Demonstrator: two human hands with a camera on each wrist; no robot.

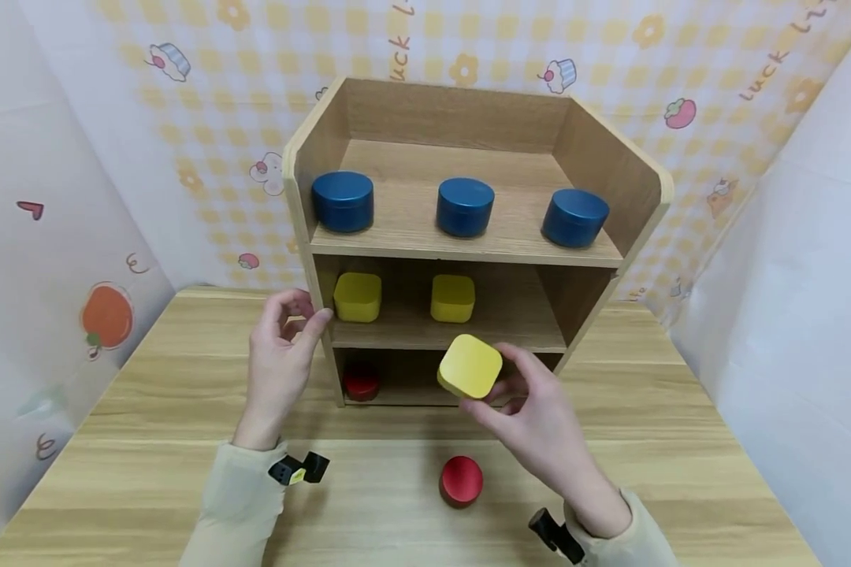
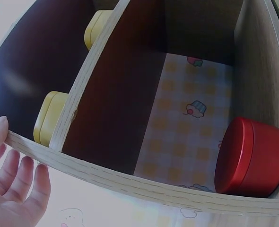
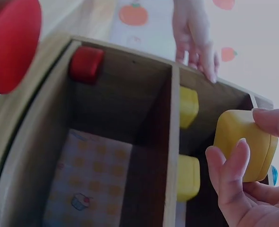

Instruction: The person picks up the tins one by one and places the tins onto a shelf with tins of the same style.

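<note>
My right hand (image 1: 539,409) holds a yellow square tin with rounded corners (image 1: 471,366) between thumb and fingers, in front of the shelf's lower part. Two similar yellow tins stand on the middle tier, a left one (image 1: 358,298) and a central one (image 1: 453,298). With its thumb at the front edge and its fingers along the outside, my left hand (image 1: 280,362) grips the left side panel of the wooden shelf (image 1: 440,256). One round red tin (image 2: 255,158) sits at the left of the bottom tier. Another red tin (image 1: 461,481) is on the table before the shelf.
Three round blue tins stand along the top tier: left (image 1: 343,201), middle (image 1: 465,206) and right (image 1: 575,217). The shelf stands on a wood-grain table (image 1: 184,417). Patterned cloth (image 1: 220,126) hangs behind it, with white cloth on both sides.
</note>
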